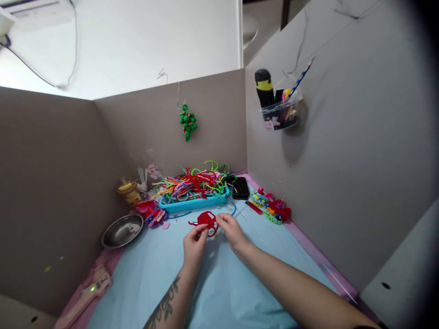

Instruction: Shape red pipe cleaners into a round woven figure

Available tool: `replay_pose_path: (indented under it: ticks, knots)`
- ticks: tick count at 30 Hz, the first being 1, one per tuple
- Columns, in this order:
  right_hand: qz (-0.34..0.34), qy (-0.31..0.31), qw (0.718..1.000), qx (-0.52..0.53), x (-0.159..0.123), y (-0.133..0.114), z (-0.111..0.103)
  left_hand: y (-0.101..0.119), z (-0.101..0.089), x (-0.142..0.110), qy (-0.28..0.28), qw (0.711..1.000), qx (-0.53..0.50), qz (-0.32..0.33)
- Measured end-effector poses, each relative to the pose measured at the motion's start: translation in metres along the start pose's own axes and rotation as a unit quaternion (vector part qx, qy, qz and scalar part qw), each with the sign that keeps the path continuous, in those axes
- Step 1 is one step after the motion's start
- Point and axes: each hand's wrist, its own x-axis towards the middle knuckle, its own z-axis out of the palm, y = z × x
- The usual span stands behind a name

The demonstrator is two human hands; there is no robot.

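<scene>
Between my two hands is a red pipe-cleaner piece (pixel 205 218), with a coiled middle and thin loops at its edge. My left hand (pixel 195 240) pinches its lower side between thumb and fingers. At the upper right, my right hand (pixel 230 228) grips one of the loops with its fingertips. A thin red end sticks out to the left of the coil. The piece is held above the light blue table cover (pixel 161 283). Just beyond it stands a blue tray (pixel 194 204) heaped with many-coloured pipe cleaners (pixel 199 183).
At left are a metal bowl (pixel 115 234) with small white bits, a pink glue gun (pixel 84 297) with a green light, and a yellow-lidded jar (pixel 129 192). Coloured pipe-cleaner pieces (pixel 272 208) and a black phone (pixel 240 188) lie at right. Grey partitions (pixel 343 160) enclose the table.
</scene>
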Motion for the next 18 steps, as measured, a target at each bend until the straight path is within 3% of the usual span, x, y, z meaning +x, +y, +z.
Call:
replay_pose_path:
  ticks: [5,11,18]
  knots:
    - [0.065,-0.033,0.996,0.051,0.003,-0.005,-0.002,-0.002,0.000,-0.001,-0.023,0.999,0.034,0.021]
    - [0.080,-0.078,0.991,0.068,0.004,-0.009,-0.002,-0.006,0.000,-0.002,-0.050,0.996,0.063,0.048]
    - [0.077,-0.012,0.997,0.023,0.004,-0.014,-0.004,-0.002,-0.002,0.002,-0.007,0.999,0.036,0.036]
